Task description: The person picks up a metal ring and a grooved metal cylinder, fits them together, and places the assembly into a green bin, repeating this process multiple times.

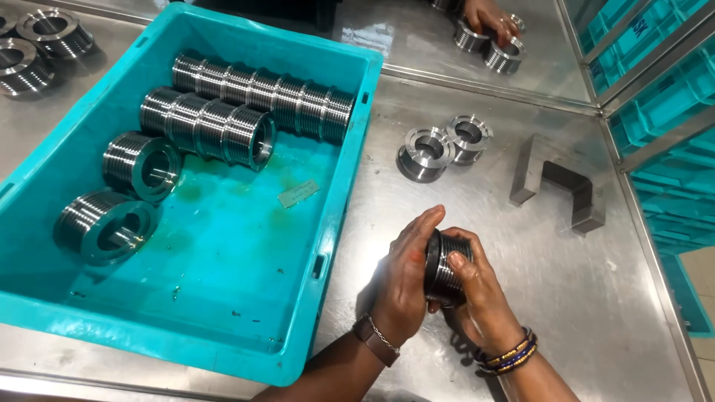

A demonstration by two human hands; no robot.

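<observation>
A ribbed, ring-shaped metal part (pixel 445 266) sits between both my hands just above the steel table (pixel 566 290). My left hand (pixel 406 286) presses flat against its left end face. My right hand (pixel 477 294) wraps its right side, thumb on top. The part's ridged rim shows between the fingers; its far face is hidden. Left of my hands stands a teal plastic crate (pixel 328 246) holding several similar grooved metal rings (pixel 257 95), some in rows, two lying apart.
Two smaller metal rings (pixel 443 147) stand on the table beyond my hands. A grey U-shaped metal block (pixel 555 186) lies to the right. Another person's hand (pixel 488 18) rests on rings at the far edge. More rings (pixel 37 41) sit top left; teal crates (pixel 663 112) stack right.
</observation>
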